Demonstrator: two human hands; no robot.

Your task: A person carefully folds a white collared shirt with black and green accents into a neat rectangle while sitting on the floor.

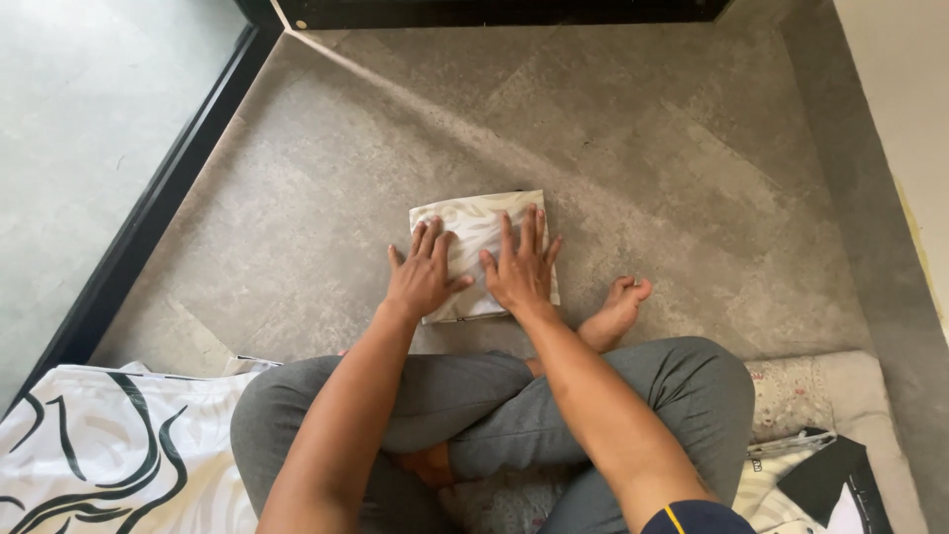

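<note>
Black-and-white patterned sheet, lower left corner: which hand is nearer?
Left. The left hand rests flat on the folded cream cloth, on the side toward the black-and-white patterned sheet. The right hand also lies flat on that cloth, farther from the sheet.

Home interior, floor-level spot in a living room or bedroom. Grey stone-look tile floor (643, 148) runs ahead of the hands to a black threshold strip (148, 213) off to their left, with a paler floor beyond it. Plain cream wall (905, 89) far right of the hands. Person sits cross-legged and barefoot in grey lounge pants (465, 405), both palms flat on a small folded patterned cloth (470, 222). White fabric with black swirl print (109, 455) lies behind-left of the hands; pale floral cushion or mattress edge (820, 391) behind-right. Household linens, bare feet: domestic setting.
</note>
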